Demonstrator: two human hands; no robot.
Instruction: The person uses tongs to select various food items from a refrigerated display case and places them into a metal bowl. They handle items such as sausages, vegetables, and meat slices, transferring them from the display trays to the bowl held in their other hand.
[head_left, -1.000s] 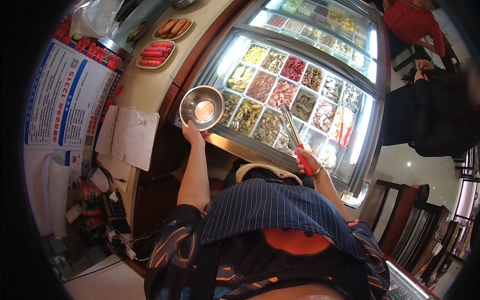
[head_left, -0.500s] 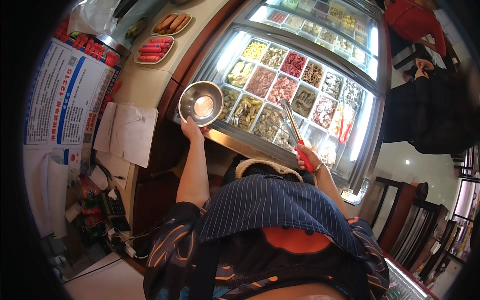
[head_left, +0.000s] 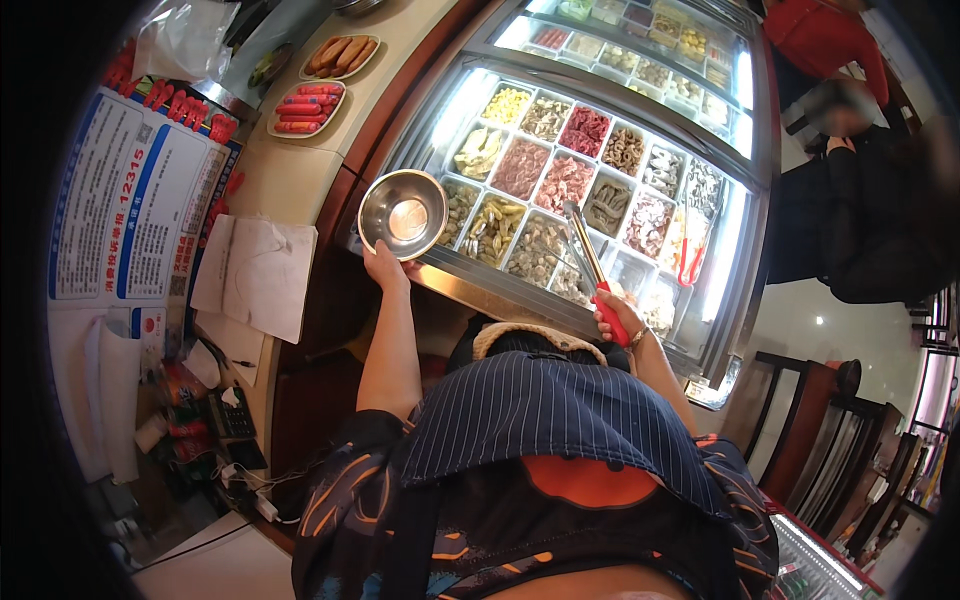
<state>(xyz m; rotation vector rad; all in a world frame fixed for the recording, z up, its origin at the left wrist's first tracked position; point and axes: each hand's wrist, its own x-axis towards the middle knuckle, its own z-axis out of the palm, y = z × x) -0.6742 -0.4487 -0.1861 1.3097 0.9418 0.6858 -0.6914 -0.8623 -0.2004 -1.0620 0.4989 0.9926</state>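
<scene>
Since a moment ago, not much has moved: the silver bowl [head_left: 403, 213] sits a little lower and closer to the person, and the tongs [head_left: 585, 250] still point down into the food case. The left hand [head_left: 385, 268] holds the bowl by its near rim, with the fingers curled around the edge at about 6 o'clock on the bowl. The bowl looks empty, with just a shiny bottom. The right hand [head_left: 615, 318] is wrapped tight around the red handle of the tongs, and the metal tips reach up toward 11 o'clock, over a tray of brownish food [head_left: 540, 248]. I cannot tell if the tips are pinching any food. The bowl waits at about 9 o'clock from the tongs, near the front edge of the glass food case [head_left: 745, 215]. It looks like the picking part is still going on, since no food is in the bowl yet. Many small trays of meat and vegetables fill the case. At 10 o'clock from the bowl, two plates of sausages [head_left: 308, 103] rest on the counter. Papers [head_left: 255, 275] hang at 8 o'clock from the bowl. Another person in dark clothes [head_left: 860, 220] stands past the case at 3 o'clock.
</scene>
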